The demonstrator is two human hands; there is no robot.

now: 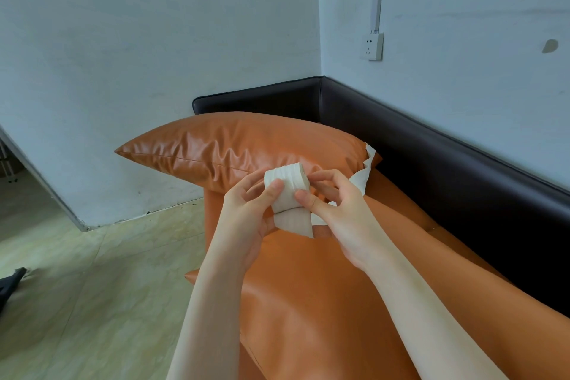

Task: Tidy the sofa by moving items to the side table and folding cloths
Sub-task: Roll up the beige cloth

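Observation:
A white ribbed cloth (290, 194), rolled at its top with a flat end hanging below, is held up over the orange sofa seat (308, 302). My left hand (246, 219) grips its left side, thumb pressed on the front. My right hand (336, 219) pinches its right side with thumb and fingers. More white cloth (365, 170) trails behind my right hand toward the corner of the orange cushion (222, 145), partly hidden.
The orange cushion leans at the sofa's far end against a dark brown backrest (431, 157) that runs along two white walls. A wall socket (373, 46) sits above. Pale tiled floor (92, 287) lies to the left, with a dark object (9, 284) at its edge.

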